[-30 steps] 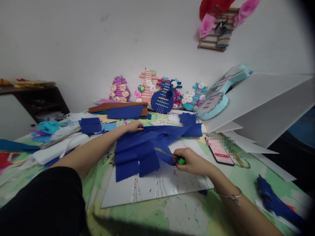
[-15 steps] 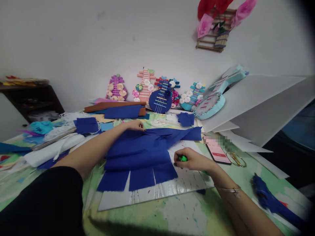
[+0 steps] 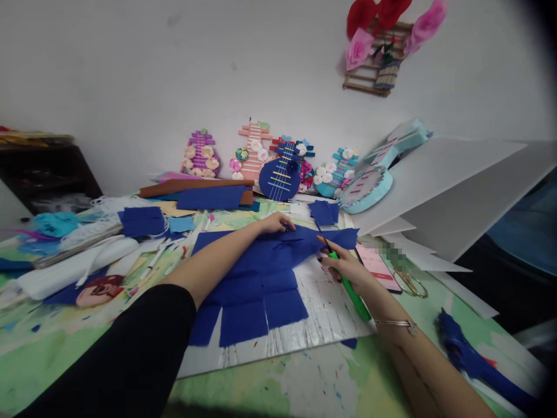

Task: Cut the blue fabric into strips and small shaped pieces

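A blue crepe sheet [image 3: 256,273] lies across a white board [image 3: 304,331], its near edge cut into flaps. My left hand [image 3: 276,223] rests flat on the sheet's far edge, fingers pressing it down. My right hand [image 3: 348,268] is closed round a green-handled craft knife [image 3: 348,284], whose thin blade points up toward the sheet's far right corner. A bracelet shows on my right wrist.
A phone [image 3: 378,266] and gold scissors [image 3: 411,283] lie right of the board. A blue glue gun [image 3: 472,360] sits near right. Decorated guitar-shaped crafts [image 3: 278,174] line the wall. White foam boards [image 3: 444,186] lean at right. Blue scraps [image 3: 141,220] and white cord clutter the left.
My right hand has turned the knife from lying across the sheet to blade-up at the sheet's far right corner. My left hand slid right along the far edge. The sheet got flattened.
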`<action>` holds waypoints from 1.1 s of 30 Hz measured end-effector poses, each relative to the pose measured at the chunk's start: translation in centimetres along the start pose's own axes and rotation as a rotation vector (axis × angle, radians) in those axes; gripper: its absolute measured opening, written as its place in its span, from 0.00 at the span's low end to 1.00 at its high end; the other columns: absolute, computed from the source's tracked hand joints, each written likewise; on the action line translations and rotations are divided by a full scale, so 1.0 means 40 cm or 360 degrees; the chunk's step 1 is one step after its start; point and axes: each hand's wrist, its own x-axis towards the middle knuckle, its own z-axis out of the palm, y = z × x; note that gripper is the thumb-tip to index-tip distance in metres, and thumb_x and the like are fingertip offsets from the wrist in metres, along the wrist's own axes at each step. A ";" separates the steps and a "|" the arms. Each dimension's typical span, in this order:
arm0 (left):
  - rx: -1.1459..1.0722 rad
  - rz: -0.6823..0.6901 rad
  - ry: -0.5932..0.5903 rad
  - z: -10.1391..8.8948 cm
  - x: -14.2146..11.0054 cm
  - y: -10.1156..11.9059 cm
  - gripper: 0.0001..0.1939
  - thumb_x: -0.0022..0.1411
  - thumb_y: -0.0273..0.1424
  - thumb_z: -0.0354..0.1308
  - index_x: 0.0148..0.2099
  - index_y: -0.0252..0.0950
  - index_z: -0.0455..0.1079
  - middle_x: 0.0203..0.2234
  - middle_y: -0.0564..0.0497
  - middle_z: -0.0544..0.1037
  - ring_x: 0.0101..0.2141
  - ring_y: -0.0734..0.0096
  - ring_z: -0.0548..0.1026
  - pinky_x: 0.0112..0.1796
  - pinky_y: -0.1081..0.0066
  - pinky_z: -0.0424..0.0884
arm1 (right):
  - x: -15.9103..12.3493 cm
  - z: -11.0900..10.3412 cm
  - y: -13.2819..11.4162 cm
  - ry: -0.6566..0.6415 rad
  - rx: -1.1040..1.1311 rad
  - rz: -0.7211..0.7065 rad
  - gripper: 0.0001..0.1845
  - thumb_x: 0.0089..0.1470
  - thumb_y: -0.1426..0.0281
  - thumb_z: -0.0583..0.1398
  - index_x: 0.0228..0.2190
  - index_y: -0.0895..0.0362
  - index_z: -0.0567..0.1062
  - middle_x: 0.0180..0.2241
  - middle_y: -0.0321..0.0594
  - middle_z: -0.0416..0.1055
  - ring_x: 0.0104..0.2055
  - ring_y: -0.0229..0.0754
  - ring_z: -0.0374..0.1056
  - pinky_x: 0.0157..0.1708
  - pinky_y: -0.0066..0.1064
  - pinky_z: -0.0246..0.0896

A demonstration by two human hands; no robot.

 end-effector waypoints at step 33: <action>0.1222 0.0398 -0.0150 0.194 -0.483 0.382 0.05 0.54 0.23 0.49 0.31 0.33 0.66 0.26 0.40 0.72 0.29 0.62 0.69 0.29 0.63 0.61 | 0.004 -0.042 0.021 -0.0290 -0.0358 -0.0074 0.33 0.41 0.75 0.56 0.53 0.56 0.61 0.26 0.33 0.67 0.22 0.35 0.64 0.26 0.30 0.62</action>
